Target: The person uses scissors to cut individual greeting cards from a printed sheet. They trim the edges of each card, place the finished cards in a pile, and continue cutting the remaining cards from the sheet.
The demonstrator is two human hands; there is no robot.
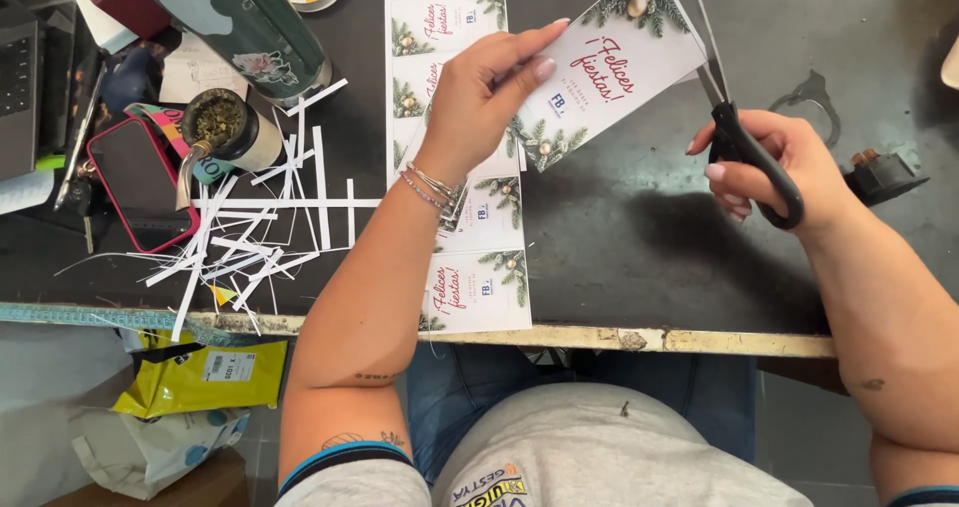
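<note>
My left hand (pixel 489 92) pinches a white holiday card (pixel 609 67) with red script and pine-branch corners, holding it tilted above the black table. My right hand (pixel 769 167) grips black-handled scissors (pixel 744 142); their blades point up along the card's right edge. Under my left forearm lies a printed sheet (pixel 470 257) of the same cards in rows, reaching to the table's front edge.
White paper strips (pixel 260 217) are scattered at the left. Nearby stand a cup of herb tea with a metal straw (pixel 222 127), a phone in a red case (pixel 140 182) and a dark green flask (pixel 250 17). A yellow bag (pixel 200 372) sits below the table edge (pixel 639 339).
</note>
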